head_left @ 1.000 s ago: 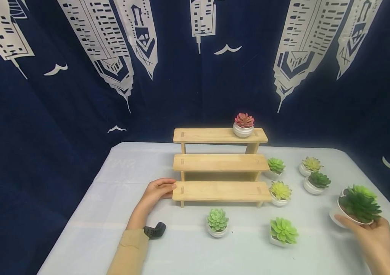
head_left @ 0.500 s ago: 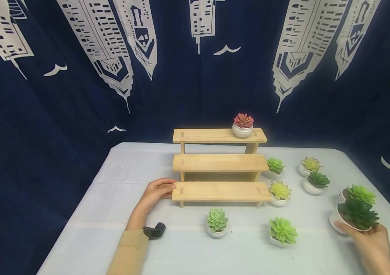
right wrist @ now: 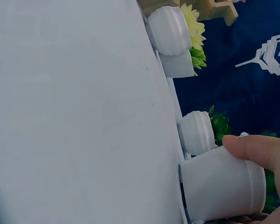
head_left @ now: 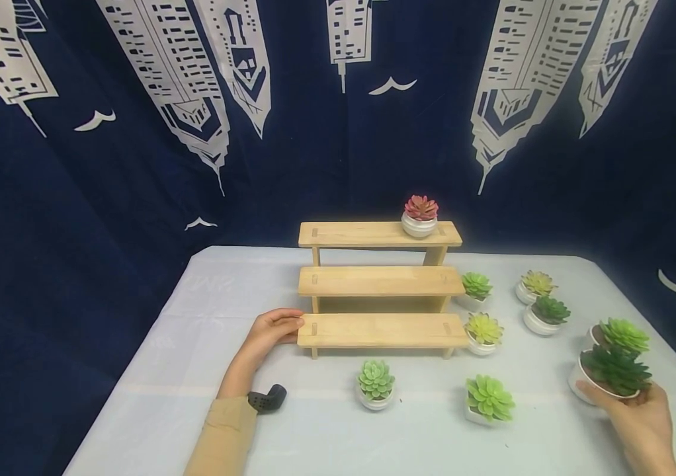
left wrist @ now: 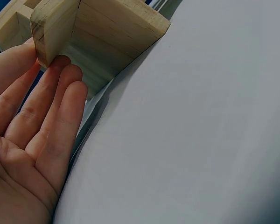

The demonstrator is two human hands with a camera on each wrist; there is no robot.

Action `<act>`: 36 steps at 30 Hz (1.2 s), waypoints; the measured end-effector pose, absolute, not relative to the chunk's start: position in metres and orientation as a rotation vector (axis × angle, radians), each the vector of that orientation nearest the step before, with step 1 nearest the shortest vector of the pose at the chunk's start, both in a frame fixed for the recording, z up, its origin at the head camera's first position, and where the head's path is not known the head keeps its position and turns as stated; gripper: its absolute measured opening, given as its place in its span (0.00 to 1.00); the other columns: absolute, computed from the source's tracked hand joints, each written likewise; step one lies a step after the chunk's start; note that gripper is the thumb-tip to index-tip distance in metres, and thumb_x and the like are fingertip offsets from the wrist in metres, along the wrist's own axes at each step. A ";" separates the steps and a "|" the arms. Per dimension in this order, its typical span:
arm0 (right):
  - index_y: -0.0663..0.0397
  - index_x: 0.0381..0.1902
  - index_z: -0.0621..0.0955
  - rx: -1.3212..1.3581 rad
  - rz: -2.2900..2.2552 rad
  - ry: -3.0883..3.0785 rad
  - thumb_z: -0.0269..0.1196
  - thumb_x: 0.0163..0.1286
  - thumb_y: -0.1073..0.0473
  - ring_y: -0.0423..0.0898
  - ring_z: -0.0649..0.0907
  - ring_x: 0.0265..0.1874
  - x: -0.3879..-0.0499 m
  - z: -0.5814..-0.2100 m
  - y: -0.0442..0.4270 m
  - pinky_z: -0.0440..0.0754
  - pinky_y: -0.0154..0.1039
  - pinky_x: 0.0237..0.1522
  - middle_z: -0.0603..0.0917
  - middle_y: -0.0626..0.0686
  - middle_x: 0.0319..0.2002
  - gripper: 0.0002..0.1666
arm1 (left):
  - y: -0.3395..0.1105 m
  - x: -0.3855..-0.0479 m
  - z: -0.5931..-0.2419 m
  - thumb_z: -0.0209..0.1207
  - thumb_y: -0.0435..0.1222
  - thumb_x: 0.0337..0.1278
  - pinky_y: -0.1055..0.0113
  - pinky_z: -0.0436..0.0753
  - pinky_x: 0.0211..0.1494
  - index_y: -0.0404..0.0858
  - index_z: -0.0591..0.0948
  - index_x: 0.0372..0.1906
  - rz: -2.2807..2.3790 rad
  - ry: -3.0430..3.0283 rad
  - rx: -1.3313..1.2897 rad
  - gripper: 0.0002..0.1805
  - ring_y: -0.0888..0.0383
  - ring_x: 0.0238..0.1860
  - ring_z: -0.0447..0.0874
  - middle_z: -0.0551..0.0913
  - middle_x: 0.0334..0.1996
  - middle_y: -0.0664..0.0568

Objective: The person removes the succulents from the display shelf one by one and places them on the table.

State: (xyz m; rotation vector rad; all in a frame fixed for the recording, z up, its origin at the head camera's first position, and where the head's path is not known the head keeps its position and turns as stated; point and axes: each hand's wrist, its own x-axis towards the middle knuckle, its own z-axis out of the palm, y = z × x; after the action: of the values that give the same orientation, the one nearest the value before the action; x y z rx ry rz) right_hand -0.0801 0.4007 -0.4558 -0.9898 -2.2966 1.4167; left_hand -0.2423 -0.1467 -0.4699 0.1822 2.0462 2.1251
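Observation:
A three-tier wooden plant stand (head_left: 381,281) stands mid-table, with a red succulent in a white pot (head_left: 419,227) on its top tier. At the stand's lower left end, my left hand (head_left: 268,329) grips the bottom board (left wrist: 53,32) between thumb and fingers. On the right, my right hand (head_left: 641,416) holds a dark green potted succulent (head_left: 614,371) by its white pot (right wrist: 221,184), thumb on the near side; its other fingers are mostly hidden. The pot is at the tabletop; whether it fully rests there I cannot tell. A bright green succulent (head_left: 626,336) is just behind it.
Several more succulents in white pots are on the table: a pale green one (head_left: 376,380) before the stand, a lime one (head_left: 489,396) right of it, a yellow one (head_left: 483,328) beside the stand, and a dark green one (head_left: 549,311) farther right. A dark blue curtain (head_left: 344,158) hangs behind.
My right hand has moved slightly left and toward me with the dark green potted succulent, so more of the bright green one behind shows. The left hand stays on the stand.

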 end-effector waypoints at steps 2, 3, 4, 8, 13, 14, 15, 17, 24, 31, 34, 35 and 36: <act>0.47 0.71 0.57 -1.049 1.390 -2.306 0.72 0.53 0.45 0.34 0.65 0.63 -0.081 -0.448 0.395 0.58 0.32 0.68 0.70 0.44 0.61 0.54 | -0.147 -0.243 -0.470 0.66 0.33 0.52 0.60 0.84 0.44 0.28 0.79 0.49 2.127 2.043 0.190 0.20 0.54 0.38 0.84 0.84 0.41 0.45; 0.52 0.71 0.57 -1.065 1.345 -2.321 0.72 0.53 0.44 0.40 0.64 0.64 -0.081 -0.445 0.392 0.58 0.38 0.69 0.67 0.52 0.64 0.55 | -0.147 -0.243 -0.470 0.65 0.33 0.52 0.60 0.84 0.44 0.28 0.79 0.49 2.129 2.039 0.194 0.20 0.54 0.38 0.84 0.84 0.40 0.44; 0.57 0.72 0.53 -1.073 1.341 -2.315 0.71 0.54 0.44 0.45 0.60 0.67 -0.080 -0.441 0.389 0.55 0.45 0.70 0.60 0.58 0.69 0.58 | -0.147 -0.243 -0.470 0.65 0.33 0.52 0.60 0.84 0.44 0.28 0.79 0.50 2.132 2.037 0.198 0.20 0.54 0.38 0.84 0.84 0.40 0.44; 0.61 0.73 0.43 -1.088 1.315 -2.301 0.68 0.58 0.45 0.55 0.50 0.71 -0.078 -0.432 0.385 0.49 0.53 0.71 0.46 0.65 0.72 0.61 | -0.146 -0.244 -0.471 0.65 0.33 0.52 0.60 0.84 0.44 0.27 0.79 0.50 2.138 2.027 0.196 0.20 0.54 0.38 0.84 0.84 0.40 0.45; 0.55 0.74 0.37 -1.112 1.292 -2.265 0.66 0.58 0.42 0.56 0.41 0.71 -0.079 -0.436 0.395 0.43 0.50 0.71 0.38 0.60 0.73 0.64 | -0.146 -0.243 -0.471 0.65 0.32 0.52 0.60 0.84 0.45 0.27 0.79 0.49 2.141 2.024 0.191 0.20 0.54 0.38 0.84 0.84 0.40 0.45; 0.54 0.74 0.37 -1.107 1.287 -2.255 0.67 0.57 0.42 0.54 0.40 0.71 -0.080 -0.439 0.399 0.42 0.49 0.71 0.38 0.59 0.74 0.65 | -0.145 -0.243 -0.470 0.65 0.32 0.52 0.60 0.84 0.45 0.27 0.79 0.49 2.142 2.025 0.193 0.20 0.54 0.38 0.84 0.84 0.40 0.45; 0.51 0.74 0.37 -1.103 1.277 -2.240 0.67 0.56 0.42 0.52 0.40 0.71 -0.081 -0.442 0.404 0.41 0.46 0.72 0.39 0.58 0.74 0.64 | -0.145 -0.243 -0.470 0.65 0.33 0.52 0.60 0.84 0.44 0.27 0.79 0.50 2.139 2.033 0.199 0.20 0.54 0.38 0.84 0.84 0.40 0.45; 0.49 0.74 0.38 -1.091 1.253 -2.226 0.68 0.56 0.42 0.49 0.40 0.71 -0.084 -0.449 0.414 0.40 0.44 0.72 0.39 0.57 0.74 0.64 | -0.145 -0.243 -0.470 0.65 0.33 0.52 0.60 0.84 0.44 0.27 0.79 0.49 2.140 2.036 0.200 0.20 0.54 0.38 0.84 0.84 0.40 0.45; 0.37 0.74 0.40 -1.040 1.221 -2.178 0.70 0.53 0.42 0.43 0.40 0.71 -0.099 -0.468 0.448 0.41 0.40 0.72 0.42 0.49 0.74 0.63 | -0.146 -0.242 -0.469 0.65 0.32 0.53 0.60 0.84 0.45 0.27 0.79 0.50 2.141 2.026 0.201 0.19 0.54 0.38 0.84 0.84 0.40 0.45; 0.41 0.74 0.44 -0.978 1.228 -2.165 0.66 0.60 0.47 0.42 0.42 0.71 -0.096 -0.403 0.395 0.41 0.38 0.72 0.44 0.48 0.74 0.56 | -0.146 -0.242 -0.470 0.65 0.32 0.52 0.59 0.84 0.44 0.28 0.79 0.49 2.142 2.024 0.196 0.19 0.54 0.38 0.84 0.84 0.40 0.45; 0.44 0.74 0.46 -0.927 1.242 -2.183 0.66 0.61 0.49 0.42 0.43 0.71 -0.095 -0.374 0.369 0.42 0.39 0.72 0.45 0.48 0.74 0.54 | -0.146 -0.242 -0.471 0.65 0.33 0.52 0.59 0.84 0.44 0.27 0.79 0.49 2.142 2.026 0.197 0.20 0.54 0.38 0.84 0.84 0.40 0.45; 0.45 0.74 0.46 -0.916 1.246 -2.197 0.65 0.61 0.49 0.42 0.44 0.71 -0.096 -0.369 0.364 0.43 0.40 0.72 0.45 0.48 0.74 0.53 | -0.146 -0.242 -0.471 0.65 0.32 0.52 0.59 0.84 0.44 0.27 0.79 0.49 2.142 2.025 0.197 0.20 0.54 0.38 0.84 0.84 0.40 0.45; 0.45 0.74 0.46 -0.901 1.250 -2.214 0.65 0.61 0.48 0.43 0.44 0.72 -0.098 -0.364 0.360 0.44 0.41 0.72 0.45 0.48 0.74 0.53 | -0.146 -0.242 -0.471 0.65 0.32 0.52 0.59 0.84 0.44 0.27 0.79 0.50 2.142 2.025 0.198 0.20 0.54 0.38 0.84 0.84 0.40 0.45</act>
State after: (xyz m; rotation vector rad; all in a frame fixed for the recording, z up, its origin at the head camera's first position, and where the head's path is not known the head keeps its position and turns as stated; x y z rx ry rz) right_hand -0.0978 0.3598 -0.3643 -0.9005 -2.2137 1.2501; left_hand -0.2420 -0.1459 -0.4709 0.1977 2.0253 2.1420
